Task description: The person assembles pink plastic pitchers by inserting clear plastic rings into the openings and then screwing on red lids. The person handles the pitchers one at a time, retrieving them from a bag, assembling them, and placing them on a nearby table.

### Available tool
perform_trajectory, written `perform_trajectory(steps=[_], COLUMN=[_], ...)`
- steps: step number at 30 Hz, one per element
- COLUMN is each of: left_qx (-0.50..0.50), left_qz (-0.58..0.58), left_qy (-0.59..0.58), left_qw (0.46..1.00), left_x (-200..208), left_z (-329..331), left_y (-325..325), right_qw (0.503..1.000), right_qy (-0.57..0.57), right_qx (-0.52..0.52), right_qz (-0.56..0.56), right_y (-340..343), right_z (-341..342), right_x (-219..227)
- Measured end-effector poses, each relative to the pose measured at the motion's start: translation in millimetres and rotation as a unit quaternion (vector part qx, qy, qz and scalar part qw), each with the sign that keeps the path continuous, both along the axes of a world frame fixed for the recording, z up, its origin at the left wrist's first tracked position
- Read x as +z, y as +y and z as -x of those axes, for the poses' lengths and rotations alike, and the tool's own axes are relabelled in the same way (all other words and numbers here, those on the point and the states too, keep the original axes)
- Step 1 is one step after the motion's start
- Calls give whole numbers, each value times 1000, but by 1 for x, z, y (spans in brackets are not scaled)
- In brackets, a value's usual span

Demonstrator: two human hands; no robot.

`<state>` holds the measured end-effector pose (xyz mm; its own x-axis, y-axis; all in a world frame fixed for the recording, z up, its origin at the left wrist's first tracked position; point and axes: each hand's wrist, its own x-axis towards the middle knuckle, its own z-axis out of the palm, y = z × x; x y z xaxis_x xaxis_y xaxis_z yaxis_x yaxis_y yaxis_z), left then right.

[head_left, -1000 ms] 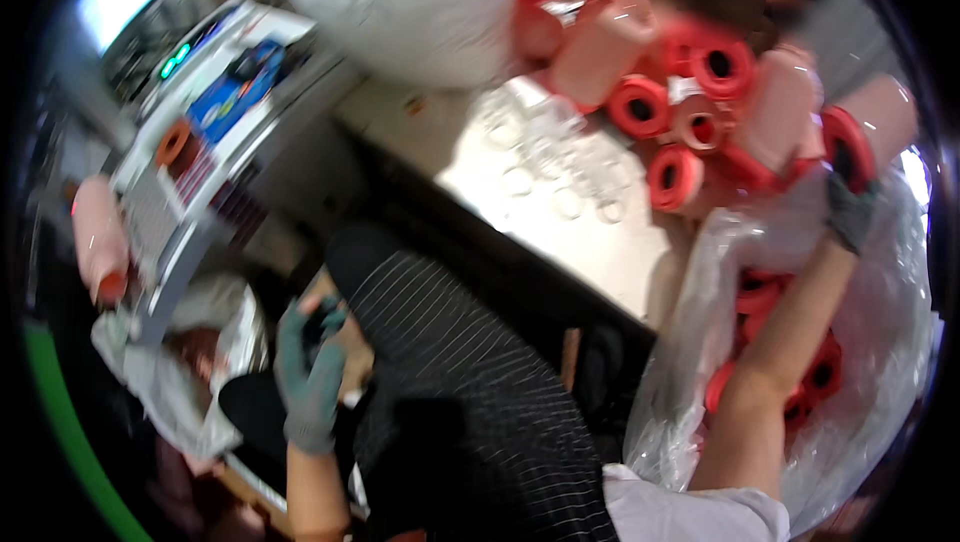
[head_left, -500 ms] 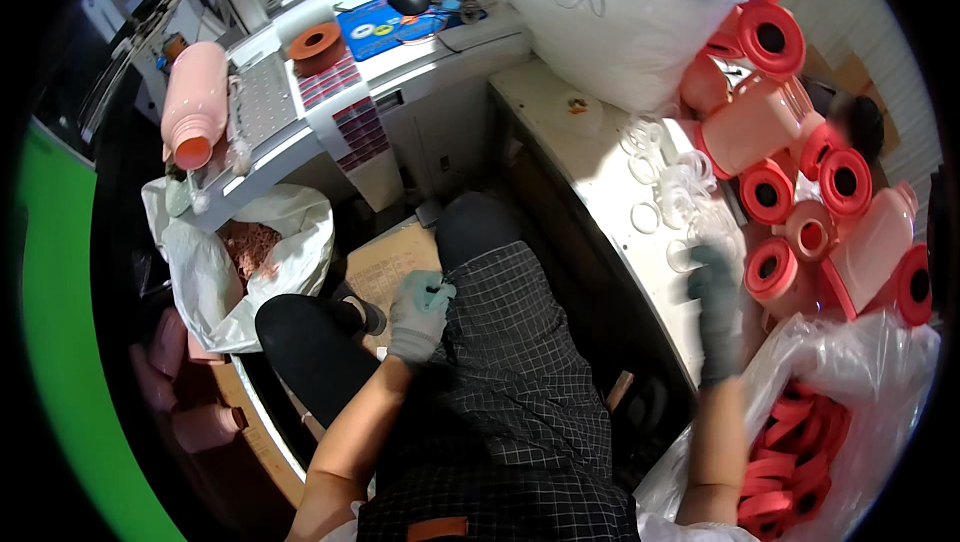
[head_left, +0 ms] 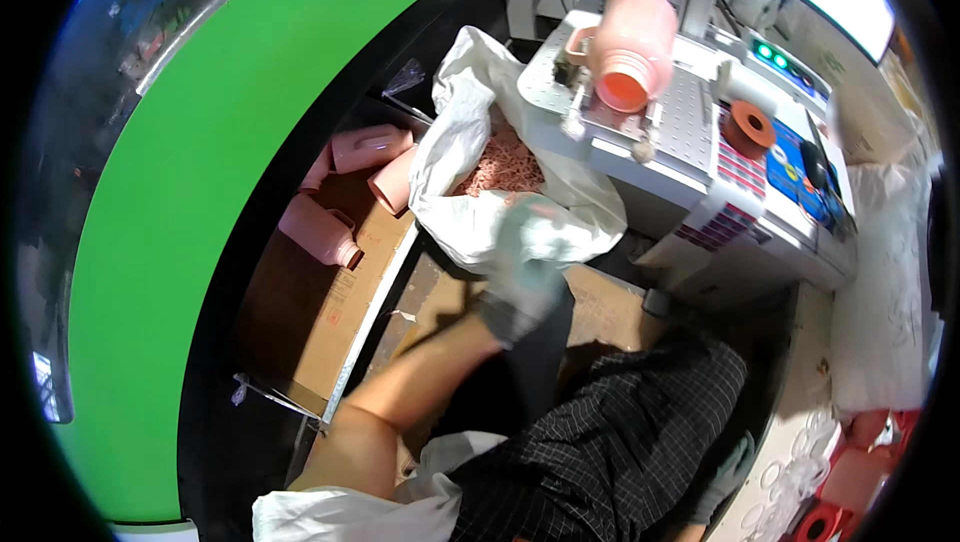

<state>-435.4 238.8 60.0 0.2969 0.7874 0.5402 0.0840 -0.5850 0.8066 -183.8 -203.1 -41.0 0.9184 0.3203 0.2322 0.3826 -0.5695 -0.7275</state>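
My left hand (head_left: 525, 262), in a grey-green glove, reaches out over the near side of a white sack (head_left: 465, 212). Motion smears its fingers, so its grip is unclear. Pink plastic shavings (head_left: 505, 164) lie inside the sack. Close to my thigh, my right hand (head_left: 730, 477), gloved as well, is beside the edge of the white side bench (head_left: 800, 382); its fingers look stretched out with nothing visible in them. Past the sack, a pink handled bottle (head_left: 634, 47) lies on a machine's perforated plate (head_left: 690, 127), mouth toward me.
Several pink bottles (head_left: 320, 230) lie in a cardboard-lined bin (head_left: 345, 317) at left, beside a curved green panel (head_left: 150, 192). Label strips and a brown roll (head_left: 749, 129) sit by the machine. Clear rings (head_left: 790, 467) and red-rimmed pink parts (head_left: 860, 477) are at lower right.
The view has swung left. My left hand has left my lap and moved outward to the sack. My right hand has come back from the rings on the bench to beside my thigh.
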Motion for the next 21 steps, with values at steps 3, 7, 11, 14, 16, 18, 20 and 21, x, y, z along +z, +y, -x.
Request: perform_trajectory(steps=[3,7,11,14,16,18,20,21], left_qx=[281,471,460,532,184,17,235,335], left_qz=[149,249,446,510,587,583,529,487], left_qy=[-18,193,-62,-168,-314,-333,-166,-71], left_qw=[948,824,765,656,723,741,798,804], left_x=[-106,-219,-241,-176,-219,-254,-260,-259], left_z=[106,243,207,161,201,254,243,242], left_y=[130,243,317,296,325,356,356,343], right_qw=[999,996,996,998,998,997,993,990], right_qy=[-16,-63,-36,-45,-59,-4,20,-18], right_qx=[-11,-7,-28,-23,16,79,111,130], right_qz=[-45,-64,-74,-37,-3,-9,34,48], right_y=[-11,68,99,119,140,169,191,200], right_z=[-24,-7,26,40,40,38,49,50], right_x=[2,68,106,104,101,106,121,119])
